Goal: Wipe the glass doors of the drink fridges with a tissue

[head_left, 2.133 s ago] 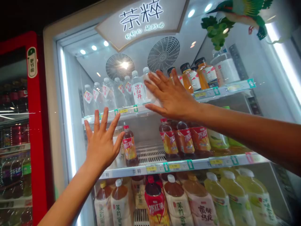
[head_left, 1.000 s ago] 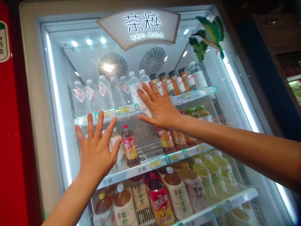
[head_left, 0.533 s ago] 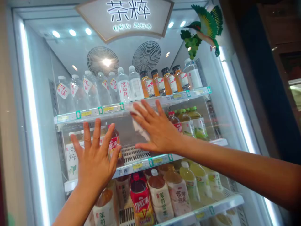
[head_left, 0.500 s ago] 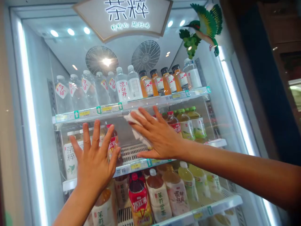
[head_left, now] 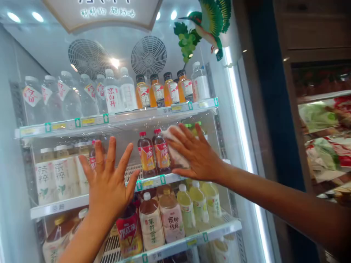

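Observation:
My left hand (head_left: 109, 186) is raised with its fingers spread in front of the drinks fridge; nothing is in it. Whether its palm touches the glass door is hard to see. Under the flat fingers of my right hand (head_left: 201, 159) lies a white cloth (head_left: 177, 157), partly hidden by them and pressed toward the glass. Behind the door, two red-capped bottles of dark tea (head_left: 146, 155) stand on the middle shelf just left of the cloth. White-labelled bottles (head_left: 60, 173) stand on that shelf to the left of my left hand.
Clear water bottles (head_left: 70, 96) and orange drink bottles (head_left: 171, 89) fill the top shelf (head_left: 148, 112). More bottles stand on the lower shelf. A bird decoration (head_left: 210, 25) and a lit sign (head_left: 104, 16) are above. At right are racks with packaged goods (head_left: 318, 118).
The view has shifted to the right, so the fridge appears further left. My right hand has moved right across the glass with the cloth. My left hand stays spread, now more toward the fridge's middle.

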`<act>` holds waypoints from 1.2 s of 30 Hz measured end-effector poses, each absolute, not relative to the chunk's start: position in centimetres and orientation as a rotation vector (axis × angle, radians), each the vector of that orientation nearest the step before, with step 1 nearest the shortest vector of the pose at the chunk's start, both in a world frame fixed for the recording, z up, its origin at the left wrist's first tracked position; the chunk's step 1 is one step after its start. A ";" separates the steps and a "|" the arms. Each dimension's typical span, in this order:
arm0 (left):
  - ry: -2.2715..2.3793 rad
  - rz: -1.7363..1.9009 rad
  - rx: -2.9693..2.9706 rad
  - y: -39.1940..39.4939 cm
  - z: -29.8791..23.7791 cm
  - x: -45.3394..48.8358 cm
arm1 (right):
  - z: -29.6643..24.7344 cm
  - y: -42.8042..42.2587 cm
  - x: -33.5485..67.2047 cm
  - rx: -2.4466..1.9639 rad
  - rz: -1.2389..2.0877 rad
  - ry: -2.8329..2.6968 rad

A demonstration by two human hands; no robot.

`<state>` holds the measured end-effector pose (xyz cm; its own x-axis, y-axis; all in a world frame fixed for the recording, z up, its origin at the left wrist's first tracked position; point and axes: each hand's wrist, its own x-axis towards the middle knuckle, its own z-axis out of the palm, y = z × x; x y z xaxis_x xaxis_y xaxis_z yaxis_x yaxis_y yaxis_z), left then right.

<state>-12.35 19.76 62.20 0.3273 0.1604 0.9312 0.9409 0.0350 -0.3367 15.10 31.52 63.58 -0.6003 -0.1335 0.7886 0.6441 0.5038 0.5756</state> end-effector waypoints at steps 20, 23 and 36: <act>-1.096 -0.822 -1.461 21.5 61.3 -8.5 | 60.9 32.4 18.4 -0.450 -1.167 -1.940; -1.100 -0.819 -1.456 21.1 61.2 -9.3 | 62.1 32.8 18.3 -0.618 -1.006 -1.726; -1.114 -0.788 -1.447 17.9 61.7 -16.7 | 63.1 29.8 9.6 -0.623 -0.960 -1.681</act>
<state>-16.74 17.93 61.73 0.3383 0.2108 0.9171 0.9350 0.0351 -0.3530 9.62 29.84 63.12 -0.3111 -0.0559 0.9487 0.7886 0.5419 0.2905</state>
